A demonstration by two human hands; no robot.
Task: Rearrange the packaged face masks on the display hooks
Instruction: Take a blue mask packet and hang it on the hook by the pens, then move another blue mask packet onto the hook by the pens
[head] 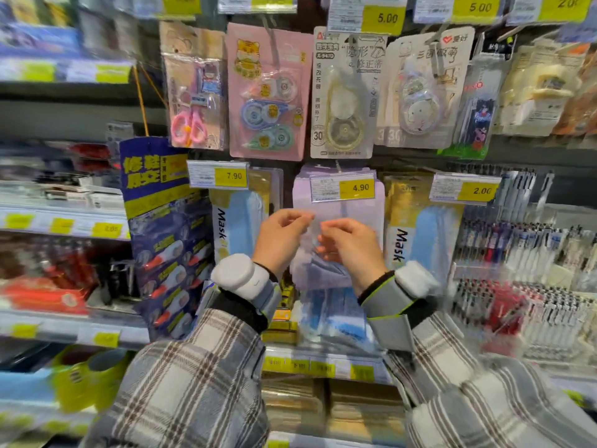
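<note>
Both hands, left (280, 238) and right (350, 245), pinch a clear mask packet (318, 266) below the 4.90 tag (342, 188).

You have three hanging stacks of packaged face masks, gold-and-blue (240, 218), lilac (339, 202) and gold-and-blue (423, 227), three yellow price tags (218, 174) above them, and four correction-tape cards (266, 92) higher up.
</note>
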